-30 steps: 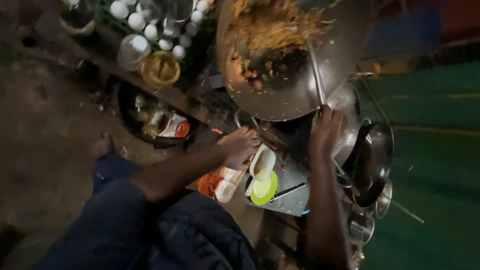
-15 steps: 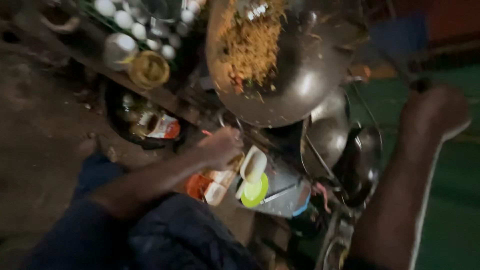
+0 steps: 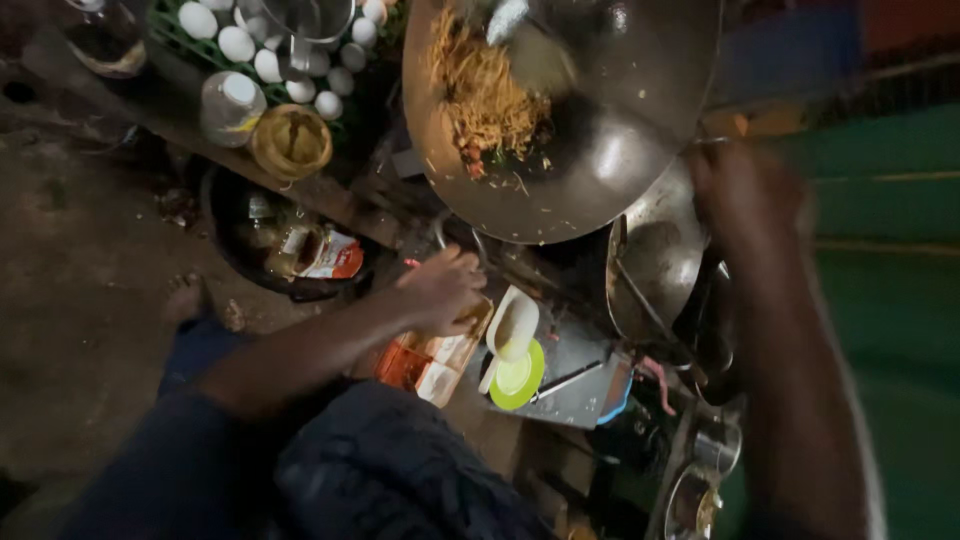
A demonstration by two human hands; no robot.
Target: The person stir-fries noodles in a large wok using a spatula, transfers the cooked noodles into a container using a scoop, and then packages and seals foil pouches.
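Left hand rests curled on a tray; right hand (blurred, grip unclear) hangs beside one wok of noodles; eggs nearby.

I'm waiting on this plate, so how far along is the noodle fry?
Done: noodles lie browned and mixed with bits in the wok. In hand: the left hand rests at the wok's near edge; the blurred right hand is raised beside it. Left: nothing is served yet; the green plate carries no noodles.
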